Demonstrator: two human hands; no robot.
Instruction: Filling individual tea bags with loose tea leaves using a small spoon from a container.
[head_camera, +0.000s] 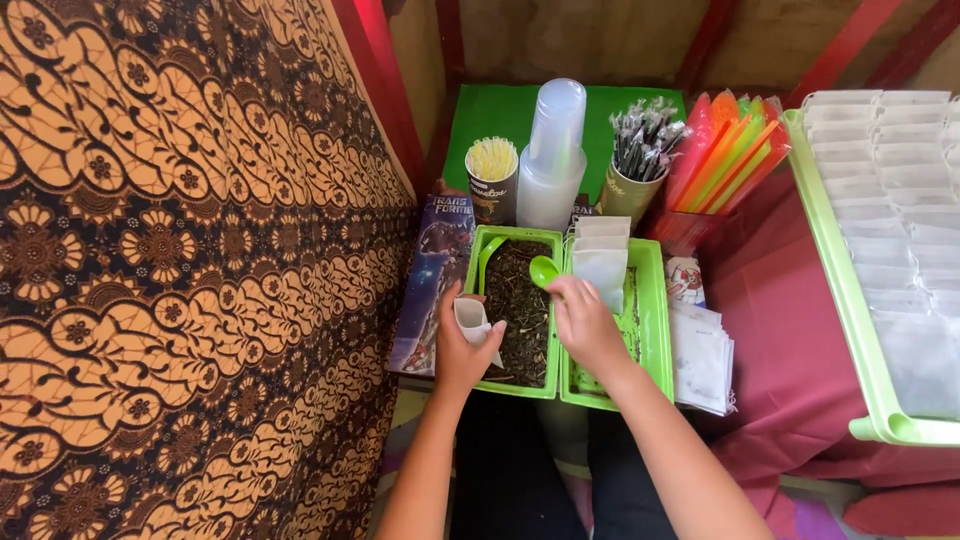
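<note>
Right hand (585, 318), near frame centre, closed around the handle of a small green scoop (544, 270); bowl of the scoop toward the upper left, long axis slanting down-right into the fingers, poised just above the dark loose tea (522, 310). Left hand (462, 345), just left of it, curled around a small white sachet (472, 322), mouth up, long axis near upright, held at the left rim of the green tray (553, 385) holding the tea. Touching that tray on its right, a second green tray (657, 330) with a stack of white sachets (601, 262) standing on end at its upper part. Left of the trays, a tall dark blue printed box (432, 290), lying flat, long axis running up the frame. Above the trays, in a row along a green mat (490, 110): a dark cup of pale yellow sticks (492, 175), a tall stack of clear plastic cups (553, 155), an olive cup of dark wrapped straws (640, 150), then a fan of orange, red and green sleeves (728, 150) leaning to the upper right. Right of the second tray, a flat pile of white packets (702, 358) on red cloth (790, 340). At the right edge, a large pale green tray (835, 270) lined with rows of white sachets. Left half of the frame filled by brown and black batik cloth (180, 270).
</note>
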